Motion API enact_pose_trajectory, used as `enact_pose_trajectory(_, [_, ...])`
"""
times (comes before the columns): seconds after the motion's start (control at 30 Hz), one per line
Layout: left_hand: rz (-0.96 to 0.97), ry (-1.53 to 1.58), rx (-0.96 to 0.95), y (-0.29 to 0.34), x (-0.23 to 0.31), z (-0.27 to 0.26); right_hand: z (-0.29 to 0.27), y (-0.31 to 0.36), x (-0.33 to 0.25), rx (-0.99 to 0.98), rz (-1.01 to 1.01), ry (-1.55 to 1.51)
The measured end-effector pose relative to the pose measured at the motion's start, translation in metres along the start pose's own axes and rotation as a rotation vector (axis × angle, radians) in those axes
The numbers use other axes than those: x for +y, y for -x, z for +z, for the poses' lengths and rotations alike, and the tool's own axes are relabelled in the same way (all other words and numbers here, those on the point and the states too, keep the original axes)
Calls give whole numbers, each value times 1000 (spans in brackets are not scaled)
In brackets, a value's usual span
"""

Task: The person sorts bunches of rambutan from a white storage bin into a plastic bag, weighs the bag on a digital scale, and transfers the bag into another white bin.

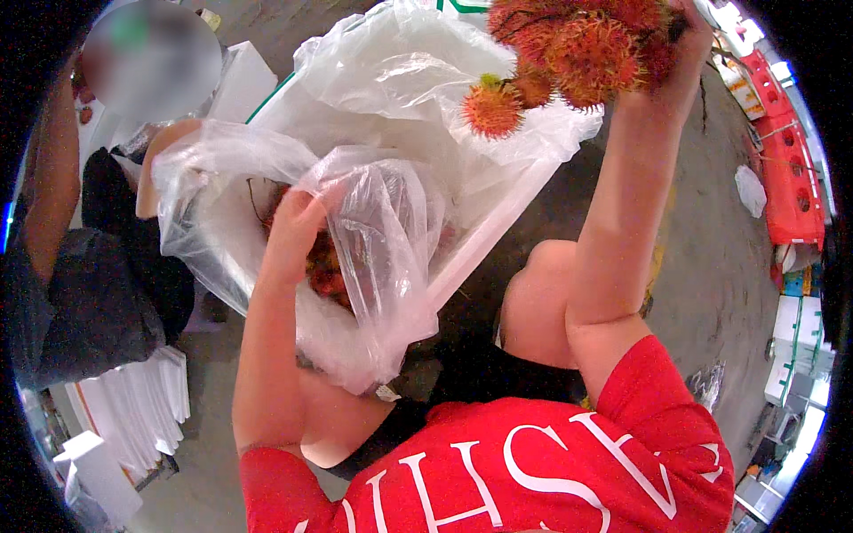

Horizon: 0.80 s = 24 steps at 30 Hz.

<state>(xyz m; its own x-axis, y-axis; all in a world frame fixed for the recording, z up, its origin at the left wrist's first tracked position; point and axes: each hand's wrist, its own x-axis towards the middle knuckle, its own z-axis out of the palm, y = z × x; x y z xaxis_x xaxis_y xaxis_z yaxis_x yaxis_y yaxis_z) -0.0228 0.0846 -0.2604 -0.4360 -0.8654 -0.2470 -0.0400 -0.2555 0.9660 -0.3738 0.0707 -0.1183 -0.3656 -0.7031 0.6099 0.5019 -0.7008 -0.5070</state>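
Observation:
My right hand (686, 37), raised at the upper right, is closed on a bunch of red, hairy rambutans (591, 58). The fruit hides most of its fingers. One rambutan (491, 110) hangs lower, at the bunch's left end. Between my knees stands a white foam box (484, 235) lined with a clear plastic bag (382, 235). My left hand (306, 213) pinches the bag's gathered film over the box's near left part. More rambutans (327, 277) with thin stems lie in the box under that hand, partly covered by the film.
Another person (84, 284) sits close on the left. Near that person stand white foam boxes (249, 80) and a stack of white sheets (138, 413). Red plastic crates (789, 169) line the far right. A crumpled white bag (751, 191) lies on the grey floor.

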Motion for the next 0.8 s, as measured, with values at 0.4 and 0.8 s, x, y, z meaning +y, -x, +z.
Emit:
enact_pose_trajectory(0.4, [661, -1271, -122, 24, -51, 151, -24, 1, -12, -86, -51, 419])
enact_pose_trajectory(0.8, [-86, -1593, -412, 51, 18, -11, -5, 7, -31, -185, 6, 385])
